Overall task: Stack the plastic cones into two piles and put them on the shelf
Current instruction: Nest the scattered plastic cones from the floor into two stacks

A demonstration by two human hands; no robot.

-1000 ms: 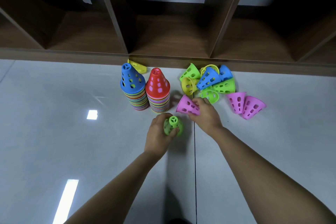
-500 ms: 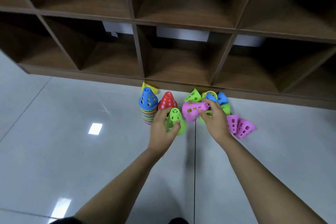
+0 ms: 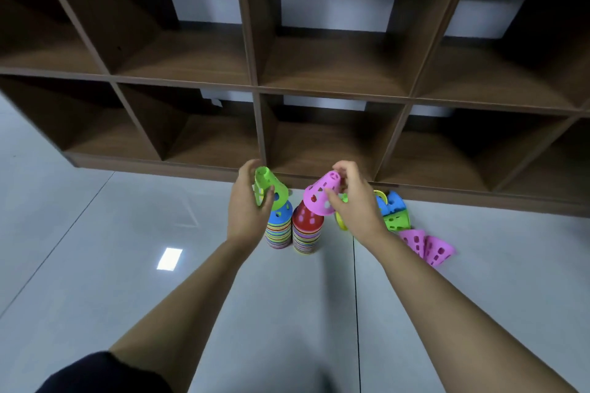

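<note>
Facing the big wooden shelf (image 3: 319,86), both arms stretched out low over the floor (image 3: 95,265). Hovering just above the blue-topped stack (image 3: 279,231) and the red-topped stack (image 3: 306,230). Left hand (image 3: 247,204) grip wrapped round a tilted green cone (image 3: 271,187), right hand (image 3: 357,201) grip pinching a pink cone (image 3: 321,195).

Indoor room that looks like a storage or activity space. A dark wooden cubby shelf (image 3: 332,88) with open square compartments spans the view from 9 through 12 to 3 o'clock. A pale wall (image 3: 207,6) shows through its open back. Glossy grey floor tiles (image 3: 95,297) carry a bright rectangular light reflection (image 3: 169,259) at 8 o'clock. Bright plastic cones (image 3: 427,247) sit on the floor just right of centre, toward 3 o'clock.
</note>
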